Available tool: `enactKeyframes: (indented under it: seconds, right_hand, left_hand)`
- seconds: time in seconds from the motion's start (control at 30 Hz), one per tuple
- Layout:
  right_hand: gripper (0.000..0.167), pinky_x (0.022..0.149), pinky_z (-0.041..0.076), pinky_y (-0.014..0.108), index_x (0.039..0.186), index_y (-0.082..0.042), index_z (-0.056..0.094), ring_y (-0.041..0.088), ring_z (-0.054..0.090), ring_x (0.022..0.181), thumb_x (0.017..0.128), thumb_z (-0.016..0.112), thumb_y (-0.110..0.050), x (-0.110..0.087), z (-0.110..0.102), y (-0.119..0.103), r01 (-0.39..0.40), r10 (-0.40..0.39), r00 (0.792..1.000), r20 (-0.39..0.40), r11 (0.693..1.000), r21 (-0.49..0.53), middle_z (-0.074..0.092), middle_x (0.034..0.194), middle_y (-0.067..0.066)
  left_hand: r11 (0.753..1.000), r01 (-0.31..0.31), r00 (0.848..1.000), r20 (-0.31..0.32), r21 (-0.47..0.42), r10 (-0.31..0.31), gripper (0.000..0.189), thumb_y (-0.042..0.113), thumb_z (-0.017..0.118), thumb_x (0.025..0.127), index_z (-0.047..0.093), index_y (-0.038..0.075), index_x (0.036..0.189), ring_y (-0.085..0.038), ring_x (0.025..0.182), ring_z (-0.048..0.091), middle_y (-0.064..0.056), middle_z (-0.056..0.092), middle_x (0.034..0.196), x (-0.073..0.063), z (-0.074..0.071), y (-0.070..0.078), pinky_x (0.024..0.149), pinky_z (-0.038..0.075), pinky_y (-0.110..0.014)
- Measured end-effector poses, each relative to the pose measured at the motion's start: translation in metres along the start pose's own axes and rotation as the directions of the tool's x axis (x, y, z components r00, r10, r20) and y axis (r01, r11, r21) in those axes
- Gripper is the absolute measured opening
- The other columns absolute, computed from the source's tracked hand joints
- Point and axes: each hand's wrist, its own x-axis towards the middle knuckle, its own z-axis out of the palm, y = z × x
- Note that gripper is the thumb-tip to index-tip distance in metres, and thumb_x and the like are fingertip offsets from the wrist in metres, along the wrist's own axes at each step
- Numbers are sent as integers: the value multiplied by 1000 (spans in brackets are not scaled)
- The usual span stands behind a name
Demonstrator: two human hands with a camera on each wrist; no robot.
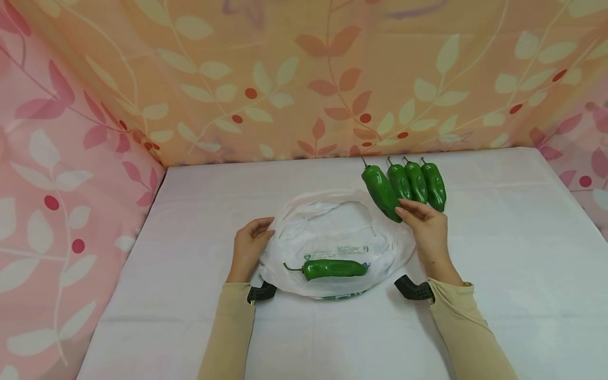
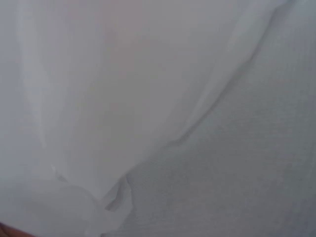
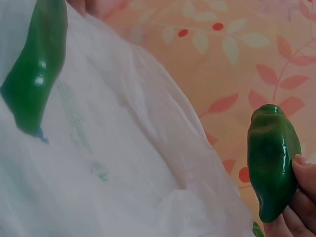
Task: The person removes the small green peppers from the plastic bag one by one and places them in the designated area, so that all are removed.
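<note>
In the head view my right hand [image 1: 431, 240] pinches a long green pepper [image 1: 380, 191] by its lower end, stem pointing up and away, above the right rim of a white plastic bag [image 1: 285, 264]. My left hand [image 1: 250, 247] grips the bag's left edge between thumb and fingers. The bag's mouth is spread wide. Another green pepper [image 1: 334, 269] lies sideways in it, stem to the left. From the right wrist, the held pepper [image 3: 273, 158] shows beside the bag's thin wall [image 3: 148, 108]. Bag film [image 2: 113, 89] and table cloth fill most of the left wrist view.
Three more green peppers [image 1: 416, 182] lie side by side at the back of the white-covered table [image 1: 513, 253], just beyond my right hand. A patterned orange curtain [image 1: 285, 79] stands behind the table, with pink cloth [image 1: 62, 211] at the left. Black wrist cameras [image 1: 414, 289] sit under both wrists.
</note>
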Motion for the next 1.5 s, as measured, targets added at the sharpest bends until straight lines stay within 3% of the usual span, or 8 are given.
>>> enactKeyframes:
  seconds: [0.83, 1.5]
  right_hand:
    - [26, 70, 50, 14, 107, 2, 69, 6, 64, 83, 81, 73, -3, 14, -12, 4, -40, 57, 990, -127, 990, 133, 69, 86, -5]
    - [19, 65, 51, 14, 97, -2, 74, 7, 65, 76, 79, 72, 5, 28, -29, 4, -30, 91, 965, -246, 970, 240, 70, 77, -2]
  left_hand:
    - [999, -23, 1000, -13, 35, 24, 28, 3, 67, 86, 67, 4, 114, -23, 102, 63, -13, 66, 111, 1, 0, -1, 90, 47, -34]
    - [1000, -14, 1000, -5, 13, 14, 28, 3, 66, 86, 67, 5, 114, -21, 101, 63, -13, 66, 110, 0, 0, -3, 88, 47, -31]
